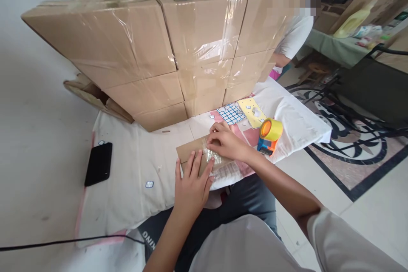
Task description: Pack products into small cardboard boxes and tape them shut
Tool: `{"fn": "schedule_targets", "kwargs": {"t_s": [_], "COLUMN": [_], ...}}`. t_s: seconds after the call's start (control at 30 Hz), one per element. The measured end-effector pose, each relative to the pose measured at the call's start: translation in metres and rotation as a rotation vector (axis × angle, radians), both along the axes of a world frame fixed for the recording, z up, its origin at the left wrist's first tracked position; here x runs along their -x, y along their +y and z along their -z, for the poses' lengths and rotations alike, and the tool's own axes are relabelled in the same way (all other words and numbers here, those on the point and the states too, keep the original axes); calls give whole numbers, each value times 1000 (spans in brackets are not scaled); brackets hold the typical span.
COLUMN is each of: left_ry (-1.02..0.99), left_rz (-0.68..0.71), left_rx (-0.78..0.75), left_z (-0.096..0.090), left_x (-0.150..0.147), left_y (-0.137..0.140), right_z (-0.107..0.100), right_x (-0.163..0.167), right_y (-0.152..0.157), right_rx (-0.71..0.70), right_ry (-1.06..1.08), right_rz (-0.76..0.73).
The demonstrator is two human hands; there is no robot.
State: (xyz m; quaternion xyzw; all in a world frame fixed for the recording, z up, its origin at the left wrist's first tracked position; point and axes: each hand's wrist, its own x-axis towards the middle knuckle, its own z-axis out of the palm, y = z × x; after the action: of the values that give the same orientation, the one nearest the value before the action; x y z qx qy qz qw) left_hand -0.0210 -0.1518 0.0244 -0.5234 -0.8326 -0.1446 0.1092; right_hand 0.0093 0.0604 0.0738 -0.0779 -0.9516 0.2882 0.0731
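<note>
A small flat piece of brown cardboard (188, 149) lies near the table's front edge. My left hand (193, 178) rests flat on it with the fingers spread. Pinched between the fingertips of my right hand (225, 142) is a strip of clear tape (214, 158), which lies crumpled over the cardboard. To the right of my right wrist stands a blue and orange tape dispenser (267, 146) with a yellow roll of tape (270, 129) on it.
Stacked cardboard boxes (204, 29) wrapped in clear tape rise behind the work. A black phone (98, 164) lies at the left on the white tablecloth (134, 170). Blue-gridded (231, 113) and yellow sticker sheets (251, 111) lie ahead. Another person (296, 34) is behind the boxes.
</note>
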Motion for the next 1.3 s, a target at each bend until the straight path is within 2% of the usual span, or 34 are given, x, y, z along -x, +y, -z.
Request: {"fn": "schedule_targets", "kwargs": {"t_s": [0.13,0.23,0.3,0.37,0.47,0.57,0.67,0.8,0.93,1.03,1.2,1.3], "left_ry": [44,78,76,79,131,185,208,235,264,284,330,348], "left_rz": [10,20,27,36,86,105,85,80,69,58,56,55], "left_rx": [27,27,14,11,36,46,22,-2,-12,-10,-18,-26], "left_z": [-1,-3,-5,-8,-10,-7,-1,5,7,9,15,18], "left_x": [1,1,0,-2,-3,1,6,8,6,5,6,8], "left_y": [0,2,4,7,15,24,31,36,39,40,40,39], "right_z": [1,3,5,8,15,27,42,68,94,106,112,111], "right_x": [-2,1,-1,-10,-41,-72,-81,-55,-19,-2,5,0], "right_y": [-1,7,26,61,137,216,274,311,328,337,342,340], "right_rx": [-71,-175,-236,-255,-212,-180,-177,-170,-177,-197,-256,-292], "right_ry": [13,59,106,156,204,149,15,-80,-154,-213,-247,-245], "right_rz": [-3,136,271,385,529,551,428,246,71,-8,-65,-45]}}
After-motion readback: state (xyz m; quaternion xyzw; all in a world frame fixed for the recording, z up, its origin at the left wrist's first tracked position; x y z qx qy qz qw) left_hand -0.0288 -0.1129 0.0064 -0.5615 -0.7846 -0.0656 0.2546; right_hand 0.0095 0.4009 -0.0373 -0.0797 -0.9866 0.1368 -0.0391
